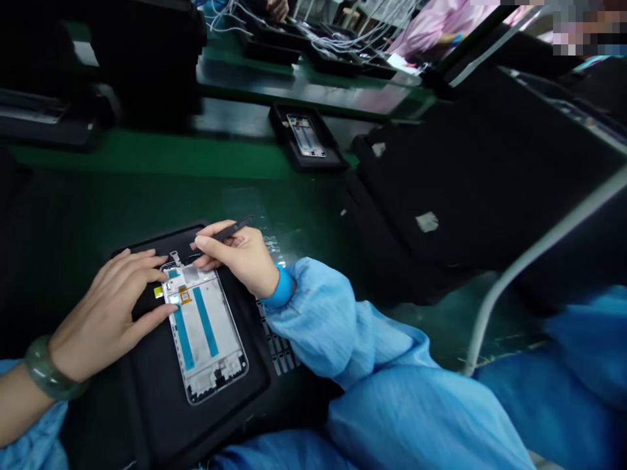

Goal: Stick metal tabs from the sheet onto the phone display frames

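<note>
A phone frame [208,333], silvery with two blue strips and an orange flex cable [185,296], lies in a black tray [161,391]. My left hand [115,300] is spread at the frame's upper left, its thumb touching the left edge and its fingers stretched over the top corner. Pinched in my right hand [240,254] are black tweezers [235,228], angled down toward the frame's top end. A small grey tab [175,258] sticks up at that end, near the tips, which my fingers partly hide. A yellow tab [158,292] juts out beside my left fingers.
Right of the tray lies a clear sheet with rows of small grey pieces [280,352]. Another phone frame [306,136] sits in a small black tray farther back. Black covered stacks [465,176] and a pale hose [533,261] stand right. White cables and a pink-sleeved person [435,26] are beyond.
</note>
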Motion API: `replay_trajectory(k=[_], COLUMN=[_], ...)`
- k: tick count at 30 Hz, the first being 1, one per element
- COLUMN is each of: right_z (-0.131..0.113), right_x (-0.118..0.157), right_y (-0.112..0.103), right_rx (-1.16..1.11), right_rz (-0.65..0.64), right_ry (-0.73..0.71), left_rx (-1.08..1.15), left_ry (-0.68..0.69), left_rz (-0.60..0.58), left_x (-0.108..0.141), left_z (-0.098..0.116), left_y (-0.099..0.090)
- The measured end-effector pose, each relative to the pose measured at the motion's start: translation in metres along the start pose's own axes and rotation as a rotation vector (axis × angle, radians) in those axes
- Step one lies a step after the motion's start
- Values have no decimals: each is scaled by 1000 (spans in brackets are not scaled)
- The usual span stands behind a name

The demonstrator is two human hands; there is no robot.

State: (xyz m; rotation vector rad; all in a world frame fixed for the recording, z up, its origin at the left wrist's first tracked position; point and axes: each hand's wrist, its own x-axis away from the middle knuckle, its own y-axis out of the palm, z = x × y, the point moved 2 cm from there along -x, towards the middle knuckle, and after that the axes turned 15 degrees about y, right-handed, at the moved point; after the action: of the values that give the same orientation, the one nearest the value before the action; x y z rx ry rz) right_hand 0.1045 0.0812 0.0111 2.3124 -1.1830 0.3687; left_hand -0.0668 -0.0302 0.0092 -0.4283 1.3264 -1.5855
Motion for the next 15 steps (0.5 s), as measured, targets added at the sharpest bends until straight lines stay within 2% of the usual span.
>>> replay_trajectory(k=[3,7,15], right_z=[9,12,14], right_x=[0,6,10], right_y=[3,4,4], right_rx=[63,149,282], right_rz=[45,102,140], right_ry=[7,-59,-146], left_rx=[-23,-22,-37], left_ry=[-5,-6,6], left_rz=[-23,-27,-30], left_x=[3,3,3], left_z=[1,3,3], left_y=[4,4,4])
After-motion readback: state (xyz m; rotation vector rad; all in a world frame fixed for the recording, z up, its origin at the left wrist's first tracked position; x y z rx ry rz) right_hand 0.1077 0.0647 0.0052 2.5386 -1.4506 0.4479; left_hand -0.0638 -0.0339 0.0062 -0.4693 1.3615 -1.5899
